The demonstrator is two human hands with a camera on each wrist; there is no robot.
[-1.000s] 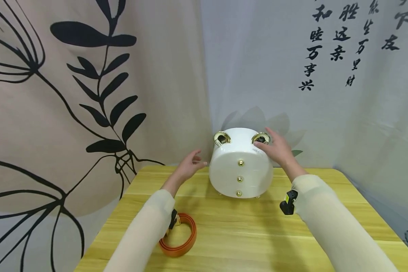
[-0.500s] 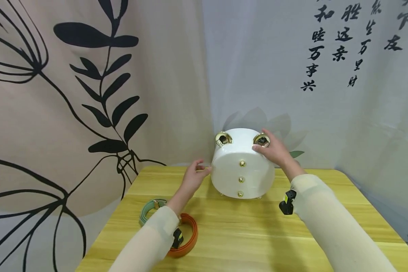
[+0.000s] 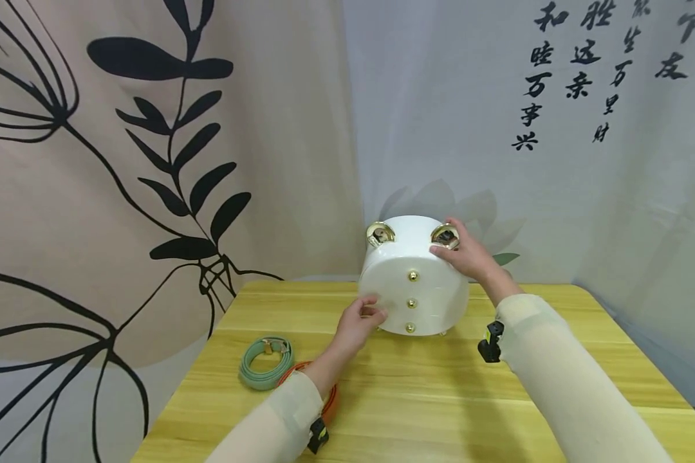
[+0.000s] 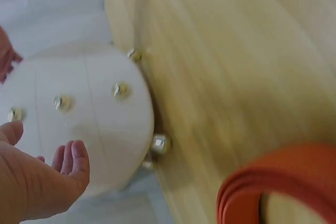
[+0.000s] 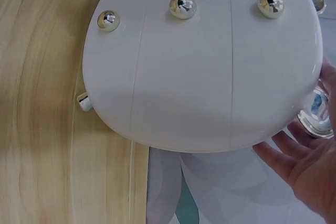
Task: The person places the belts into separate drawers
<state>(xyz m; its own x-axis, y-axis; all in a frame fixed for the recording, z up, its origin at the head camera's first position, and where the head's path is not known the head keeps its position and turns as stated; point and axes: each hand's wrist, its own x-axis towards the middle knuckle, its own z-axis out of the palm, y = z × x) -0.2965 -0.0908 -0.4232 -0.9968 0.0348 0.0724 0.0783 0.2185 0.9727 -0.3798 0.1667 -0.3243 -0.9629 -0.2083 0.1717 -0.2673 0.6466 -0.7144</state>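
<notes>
A glossy white drawer box (image 3: 394, 286) with rounded sides stands upright at the back of the table. Thin seams split its front into three drawers, each with a small gold knob (image 5: 182, 6). Two round gold cups (image 3: 380, 233) sit on its top corners like eyes, and short gold feet (image 4: 160, 144) show underneath. My right hand (image 3: 472, 254) holds the top right corner, thumb on the front edge and fingers around the gold cup's side. In front of the lower left face is my left hand (image 3: 359, 325), fingers loosely bent and nothing between them; the left wrist view shows them near the drawers.
A coiled green belt (image 3: 260, 379) lies on the wooden table (image 3: 417, 411) at the left. Beside it is a coiled orange belt (image 4: 299, 171), partly hidden by my left forearm in the head view. A printed curtain (image 3: 301, 161) hangs behind the table's back edge.
My left hand has moved right and down, from beside the box to its lower front, uncovering the green belt. My right hand has settled closer onto the top right corner. The drawers look unchanged.
</notes>
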